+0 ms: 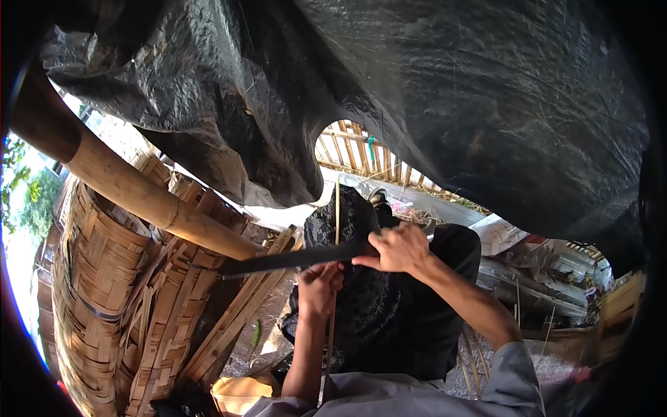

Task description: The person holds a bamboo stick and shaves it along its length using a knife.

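My right hand is closed around the handle end of a machete. Its long dark blade points left, lying nearly level across my lap. Just below the blade, my left hand is closed with the fingers pinched on a thin bamboo strip. The strip runs upright past the blade, its pale upper end rising above it and its lower part reaching down toward my body. Blade and strip cross close to my left fingers; whether the edge touches the strip I cannot tell. Dark patterned cloth covers my lap beneath both hands.
Rolled woven bamboo mats stand at the left, beside a thick bamboo pole slanting down. Split bamboo slats lean near my left arm. Black plastic sheeting hangs overhead and in front. A bamboo fence shows through a gap.
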A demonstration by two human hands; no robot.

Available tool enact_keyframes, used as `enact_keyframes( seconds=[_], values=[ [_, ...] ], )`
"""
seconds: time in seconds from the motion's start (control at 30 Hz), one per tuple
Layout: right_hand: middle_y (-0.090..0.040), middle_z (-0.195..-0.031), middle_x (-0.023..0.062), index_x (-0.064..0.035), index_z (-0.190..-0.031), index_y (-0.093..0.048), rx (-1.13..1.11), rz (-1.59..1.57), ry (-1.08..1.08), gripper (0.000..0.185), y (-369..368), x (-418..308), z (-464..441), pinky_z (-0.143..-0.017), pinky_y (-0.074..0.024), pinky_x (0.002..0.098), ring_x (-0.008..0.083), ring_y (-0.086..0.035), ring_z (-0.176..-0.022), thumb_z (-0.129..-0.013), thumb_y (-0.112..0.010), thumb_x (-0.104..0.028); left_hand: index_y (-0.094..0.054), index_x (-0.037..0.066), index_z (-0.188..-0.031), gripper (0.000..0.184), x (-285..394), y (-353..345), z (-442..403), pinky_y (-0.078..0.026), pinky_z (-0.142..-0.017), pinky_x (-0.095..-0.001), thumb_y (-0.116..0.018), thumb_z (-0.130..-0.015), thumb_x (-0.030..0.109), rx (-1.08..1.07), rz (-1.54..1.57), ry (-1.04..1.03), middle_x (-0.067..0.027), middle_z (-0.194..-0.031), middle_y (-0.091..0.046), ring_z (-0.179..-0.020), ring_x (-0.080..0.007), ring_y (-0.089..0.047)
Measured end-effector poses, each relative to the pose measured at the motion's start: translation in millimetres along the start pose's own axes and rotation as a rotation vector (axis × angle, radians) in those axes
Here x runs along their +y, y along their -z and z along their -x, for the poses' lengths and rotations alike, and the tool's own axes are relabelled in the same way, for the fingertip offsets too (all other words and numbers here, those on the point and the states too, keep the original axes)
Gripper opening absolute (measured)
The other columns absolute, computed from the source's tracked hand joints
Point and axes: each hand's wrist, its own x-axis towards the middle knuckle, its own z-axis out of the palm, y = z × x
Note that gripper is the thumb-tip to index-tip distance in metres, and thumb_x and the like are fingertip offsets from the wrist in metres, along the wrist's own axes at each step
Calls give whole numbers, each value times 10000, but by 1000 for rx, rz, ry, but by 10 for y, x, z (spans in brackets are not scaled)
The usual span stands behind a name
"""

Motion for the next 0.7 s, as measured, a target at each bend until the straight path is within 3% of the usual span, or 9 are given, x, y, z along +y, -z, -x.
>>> enact_keyframes(
  seconds=[0.23, 0.3, 0.37, 0.43, 0.57, 0.7],
  values=[
    [-517, -416, 60, -92, -599, -591, -50, 4, -75, 632, -22, 72, 88, -350, -436, 320, 197, -552, -358, -766, -479, -691, -582, -39, -887, 193, -7, 229, 363, -393, -476, -233, -502, -925, 132, -107, -243, 80, -82, -761, -580, -536, -113, -489],
    [-543, -478, 72, -80, -620, -597, -114, -31, -174, 574, 19, 35, 107, -385, -445, 339, 231, -561, -400, -737, -565, -640, -577, -37, -895, 207, -26, 221, 376, -368, -467, -222, -500, -930, 152, -82, -246, 78, -58, -740, -559, -515, -98, -459],
    [-552, -481, 70, -81, -621, -596, -123, -38, -113, 579, 60, -52, 128, -395, -450, 341, 229, -564, -401, -739, -558, -647, -586, -59, -891, 242, -71, 223, 304, -328, -431, -218, -509, -929, 167, -52, -74, 105, -27, -685, -539, -479, -75, -429],
    [-536, -434, 67, -103, -575, -563, -53, -56, 23, 646, 17, -142, 184, -364, -428, 294, 171, -544, -353, -783, -439, -702, -573, -49, -890, 235, -64, 177, 283, -273, -417, -210, -513, -928, 174, -45, -82, 102, -4, -666, -502, -460, -53, -359],
    [-525, -437, 61, -113, -574, -566, -11, -50, 143, 658, -28, 17, 72, -410, -443, 293, 167, -535, -355, -746, -446, -736, -538, -13, -895, 171, 38, 161, 268, -221, -406, -190, -469, -939, 138, -113, 9, 184, 39, -629, -403, -451, -27, -276],
    [-513, -435, 53, -105, -595, -594, 44, -52, 65, 698, -233, 96, -68, -378, -423, 309, 169, -530, -364, -733, -414, -765, -514, 15, -948, 192, 37, 223, 44, -187, -385, -174, -368, -965, 138, -279, 250, 267, 57, -627, -344, -464, -23, -248]
  ],
)
